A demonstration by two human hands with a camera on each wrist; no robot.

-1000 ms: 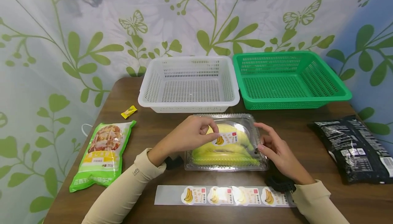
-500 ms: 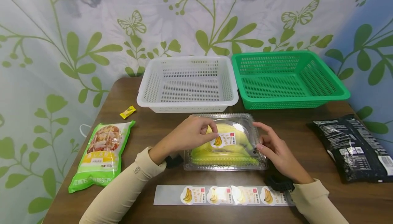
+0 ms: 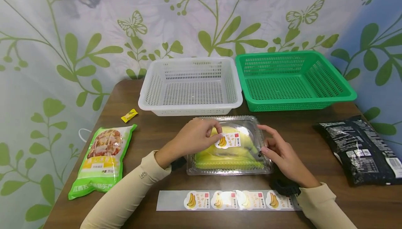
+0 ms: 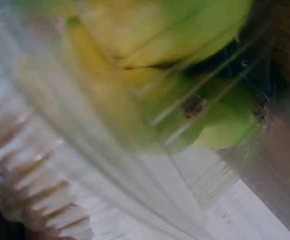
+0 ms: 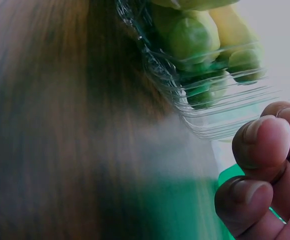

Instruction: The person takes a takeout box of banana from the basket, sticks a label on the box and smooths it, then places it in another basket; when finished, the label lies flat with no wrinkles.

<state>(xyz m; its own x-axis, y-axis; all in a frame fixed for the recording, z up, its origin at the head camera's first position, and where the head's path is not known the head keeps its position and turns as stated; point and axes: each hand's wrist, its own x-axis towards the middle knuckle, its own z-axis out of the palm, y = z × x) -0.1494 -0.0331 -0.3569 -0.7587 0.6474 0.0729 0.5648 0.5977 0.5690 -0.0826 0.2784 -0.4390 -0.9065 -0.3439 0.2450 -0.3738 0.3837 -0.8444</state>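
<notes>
A clear lidded plastic box (image 3: 230,172) of bananas (image 3: 205,157) rests on the table in the head view. Over its lid, my left hand (image 3: 194,136) pinches the left end of a white banana sticker (image 3: 232,141) between thumb and forefinger. Whether the sticker touches the lid I cannot tell. At the box's right edge is my right hand (image 3: 284,157), its forefinger and thumb at the rim, other fingers loosely bent. The right wrist view shows its fingertips (image 5: 262,142) beside the box (image 5: 210,132). Bananas (image 4: 155,95) appear blurred through plastic in the left wrist view.
A strip of banana stickers (image 3: 229,200) lies in front of the box. Behind stand a white basket (image 3: 190,109) and a green basket (image 3: 298,104). A green-edged food bag (image 3: 103,157) and a small yellow packet (image 3: 129,115) lie left, a black bag (image 3: 361,152) right.
The sticker has shifted slightly left and its tilt has changed a little under my left fingertips. Both hands and the box stay nearly in place; the head view has moved slightly.
</notes>
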